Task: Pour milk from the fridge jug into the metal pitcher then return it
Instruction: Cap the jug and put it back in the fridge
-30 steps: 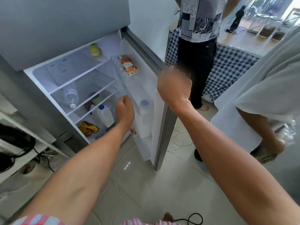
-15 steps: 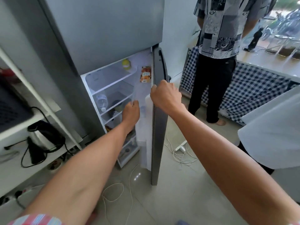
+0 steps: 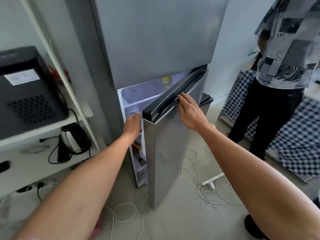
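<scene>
The lower door (image 3: 173, 144) of the grey fridge (image 3: 155, 40) stands only a narrow gap ajar. My right hand (image 3: 188, 108) lies flat on the door's black top edge, fingers straight. My left hand (image 3: 132, 125) is at the gap by the door's free edge; it is blurred and its fingertips are hidden behind that edge. Through the gap I see a lit shelf with a yellow-capped bottle (image 3: 166, 80) and a clear bottle (image 3: 133, 110). Neither the milk jug nor the metal pitcher is in view.
A person in a patterned shirt (image 3: 285, 49) stands at the right beside a checked cloth (image 3: 294, 144). White cables and a power strip (image 3: 211, 182) lie on the floor by the fridge. A white shelf at left carries a black appliance (image 3: 26, 87) and a kettle (image 3: 71, 139).
The fridge door has swung from wide open to nearly closed. My right hand moved from gripping the door's edge to lying flat on its top. My left hand came out to the gap.
</scene>
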{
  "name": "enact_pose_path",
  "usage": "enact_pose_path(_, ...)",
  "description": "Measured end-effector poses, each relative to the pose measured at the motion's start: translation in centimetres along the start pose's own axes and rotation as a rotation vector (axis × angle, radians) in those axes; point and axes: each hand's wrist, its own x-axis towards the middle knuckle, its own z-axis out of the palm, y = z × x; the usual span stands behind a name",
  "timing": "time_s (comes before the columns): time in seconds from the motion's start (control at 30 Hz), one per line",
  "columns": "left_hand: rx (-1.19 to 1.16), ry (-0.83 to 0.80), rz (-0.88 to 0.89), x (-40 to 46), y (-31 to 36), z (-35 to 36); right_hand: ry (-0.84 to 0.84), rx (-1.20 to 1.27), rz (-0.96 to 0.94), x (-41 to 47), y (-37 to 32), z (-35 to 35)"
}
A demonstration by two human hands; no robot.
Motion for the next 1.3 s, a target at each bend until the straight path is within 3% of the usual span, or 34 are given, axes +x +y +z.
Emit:
enact_pose_path(0.17,-0.061,0.424,0.045,0.3,0.5,-0.7,0.047,-0.073,-0.22,2.4,1.8,2.5)
enact_pose_path(0.3,-0.073,0.762,0.258,-1.6,2.3,-0.5,0.029,-0.079,-0.288,3.7,1.8,4.0)
enact_pose_path(0.4,0.135,0.879,0.452,-2.3,2.8,0.1,-0.019,-0.103,-0.334,4.7,1.7,4.9)
enact_pose_path(0.57,0.672,0.76,0.592,-3.2,2.7,2.2,-0.085,-0.129,-0.38,6.3,1.4,5.6)
enact_pose_path(0.67,0.833,0.607,0.548,-2.7,2.0,3.4,-0.118,-0.157,-0.415,7.1,1.3,5.7)
enact_pose_path(0.9,0.884,0.452,0.36,-0.4,2.3,3.1,-0.197,-0.191,-0.444,9.3,1.1,5.7)
enact_pose_path(1.3,0.894,0.383,0.398,1.6,2.0,0.6,-0.201,-0.197,-0.391,10.1,-0.1,7.1)
